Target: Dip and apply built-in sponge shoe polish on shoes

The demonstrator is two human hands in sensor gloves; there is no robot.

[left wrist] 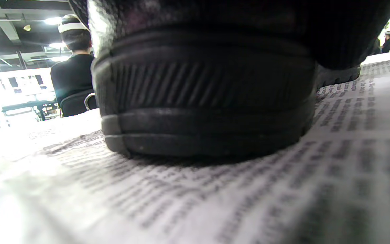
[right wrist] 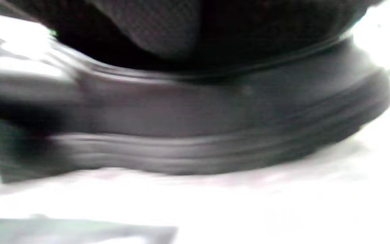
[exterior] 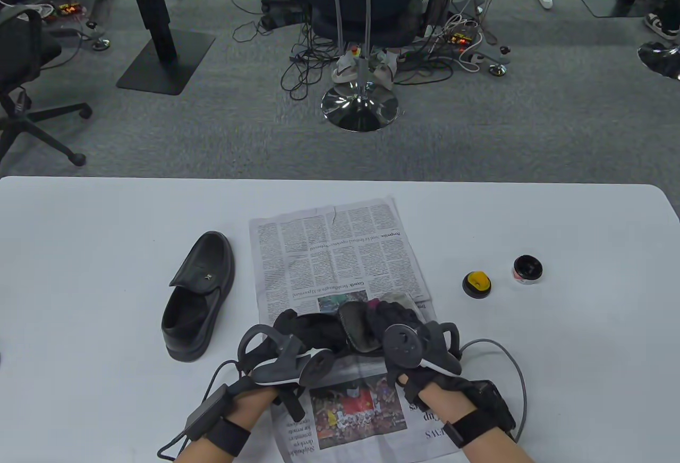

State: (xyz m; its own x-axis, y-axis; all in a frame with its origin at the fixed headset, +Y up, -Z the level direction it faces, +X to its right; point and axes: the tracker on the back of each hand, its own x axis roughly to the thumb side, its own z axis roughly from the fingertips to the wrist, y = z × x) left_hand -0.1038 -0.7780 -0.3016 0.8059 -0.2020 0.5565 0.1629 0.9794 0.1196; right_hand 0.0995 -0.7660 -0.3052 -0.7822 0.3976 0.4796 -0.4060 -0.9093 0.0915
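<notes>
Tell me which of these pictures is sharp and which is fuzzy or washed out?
Table view: sharp and evenly lit. Left wrist view: ribbed black shoe sole crisp, printed newspaper blurring up close, background blown out. Right wrist view: smeared throughout, white glare below.

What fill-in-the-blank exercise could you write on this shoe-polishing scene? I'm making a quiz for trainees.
1. Both hands, the left hand and the right hand, hold a black shoe over the ____.
2. The second shoe stands on the bare table, to the ____ of the newspaper.
3. The sponge beside the open polish tin has a ____ top.

Missing words: newspaper; left; yellow
</notes>
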